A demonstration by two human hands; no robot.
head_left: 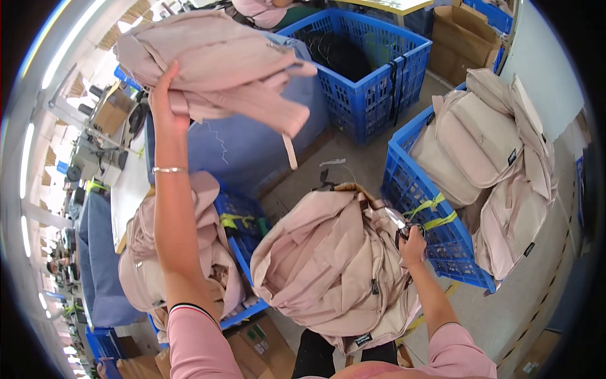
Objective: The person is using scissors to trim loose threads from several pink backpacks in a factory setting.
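Note:
High at the left, my left hand point(166, 104) grips a pinkish-beige backpack point(227, 60) and lifts it, its straps hanging down to the right. My right hand point(414, 245) is closed on scissors point(404, 228) with black handles and silver blades. The blades lie against the right edge of a heap of similar beige backpacks point(322, 252) in front of my body. Left of that heap, more beige backpacks point(142, 259) spill out of a blue crate point(243, 243), partly covered by my left forearm.
On the right, a blue crate point(429, 218) with yellow-green ties is piled with backpacks point(473, 139). Another blue crate point(372, 101) at the back contains something black. Blue cloth point(252, 145) hangs behind the lifted backpack. Cardboard boxes point(259, 344) stand near my legs. Someone in pink sits at the far top.

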